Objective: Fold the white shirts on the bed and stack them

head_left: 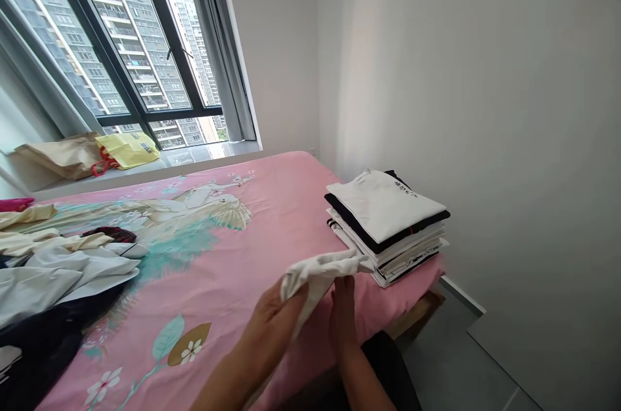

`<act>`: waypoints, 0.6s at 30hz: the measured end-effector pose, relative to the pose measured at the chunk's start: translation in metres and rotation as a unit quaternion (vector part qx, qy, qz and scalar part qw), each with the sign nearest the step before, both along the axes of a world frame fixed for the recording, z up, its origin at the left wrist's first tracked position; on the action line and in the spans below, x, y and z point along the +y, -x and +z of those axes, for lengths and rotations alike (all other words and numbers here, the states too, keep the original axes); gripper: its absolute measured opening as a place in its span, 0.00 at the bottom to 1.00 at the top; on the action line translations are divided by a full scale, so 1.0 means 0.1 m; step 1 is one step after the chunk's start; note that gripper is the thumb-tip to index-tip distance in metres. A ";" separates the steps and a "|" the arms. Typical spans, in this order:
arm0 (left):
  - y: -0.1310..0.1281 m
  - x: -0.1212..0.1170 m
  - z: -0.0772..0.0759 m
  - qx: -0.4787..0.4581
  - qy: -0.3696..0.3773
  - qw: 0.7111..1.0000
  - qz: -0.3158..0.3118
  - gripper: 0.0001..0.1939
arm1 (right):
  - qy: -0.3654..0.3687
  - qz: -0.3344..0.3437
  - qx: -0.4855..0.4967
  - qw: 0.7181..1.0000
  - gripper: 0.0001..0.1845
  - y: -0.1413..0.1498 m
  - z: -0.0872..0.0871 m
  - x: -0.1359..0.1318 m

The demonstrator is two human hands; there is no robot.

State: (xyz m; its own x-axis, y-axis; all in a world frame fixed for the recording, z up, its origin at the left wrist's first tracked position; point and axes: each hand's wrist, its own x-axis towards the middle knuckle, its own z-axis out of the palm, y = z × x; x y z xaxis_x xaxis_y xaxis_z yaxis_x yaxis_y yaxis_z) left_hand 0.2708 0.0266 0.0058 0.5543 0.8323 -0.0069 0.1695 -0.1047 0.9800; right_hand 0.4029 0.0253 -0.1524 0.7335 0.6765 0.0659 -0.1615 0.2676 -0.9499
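Note:
A white garment [323,268], bunched and partly folded, is held up over the near edge of the bed. My left hand [276,323] grips its left end, thumb on top and the cloth hanging down past the palm. Under the right part of the cloth is my right hand [343,307], closed on its lower edge, with the fingertips partly hidden by the fabric. Just beyond it, to the right, stands a neat stack of folded clothes [388,210], with a white shirt bearing dark lettering on top. The garment's right end comes close to the stack; whether they touch I cannot tell.
A pink flowered bedsheet [272,204] covers the bed. Loose clothes [63,275] lie heaped at the left. A paper bag [63,155] and a yellow bag [129,149] rest on the windowsill. A white wall [475,107] rises beyond the stack, and grey floor [451,346] shows at the lower right.

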 end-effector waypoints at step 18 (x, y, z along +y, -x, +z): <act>1.81 -0.09 -1.79 -0.054 0.377 0.901 0.208 0.28 | 0.337 0.209 -0.404 0.824 0.23 -0.16 -0.55 -0.30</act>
